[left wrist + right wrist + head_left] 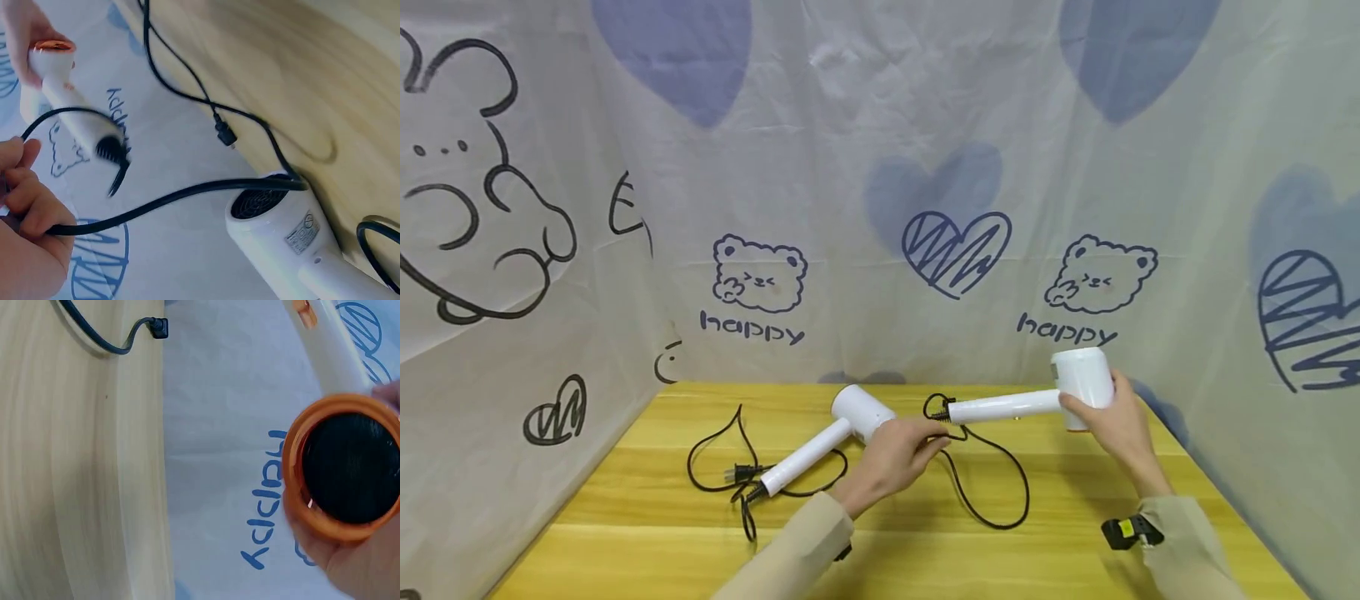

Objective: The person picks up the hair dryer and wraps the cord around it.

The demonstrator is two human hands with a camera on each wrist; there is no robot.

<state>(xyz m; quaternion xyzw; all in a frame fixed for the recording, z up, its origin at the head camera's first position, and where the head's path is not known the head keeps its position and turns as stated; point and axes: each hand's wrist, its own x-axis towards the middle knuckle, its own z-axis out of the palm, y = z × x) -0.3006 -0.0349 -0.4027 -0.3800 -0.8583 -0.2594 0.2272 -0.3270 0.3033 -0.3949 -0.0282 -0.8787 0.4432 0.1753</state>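
My right hand (1120, 421) grips a white hair dryer (1003, 407) round its barrel and holds it raised over the table, handle pointing left. In the right wrist view the barrel end shows an orange ring (297, 459) around a dark round opening. My left hand (891, 454) pinches that dryer's black cord (187, 190) between thumb and fingers, near the handle's end. Below the pinch the cord hangs in a loop. A second white hair dryer (805, 454) lies on the table, just left of my left hand, which partly overlaps its barrel.
The second dryer's black cord lies in loose loops on the wooden table (647, 546), with its plug (742, 473) beside the handle. Another plug (225, 132) shows on the held dryer's side. A printed white cloth (850, 333) stands around the table's back and sides.
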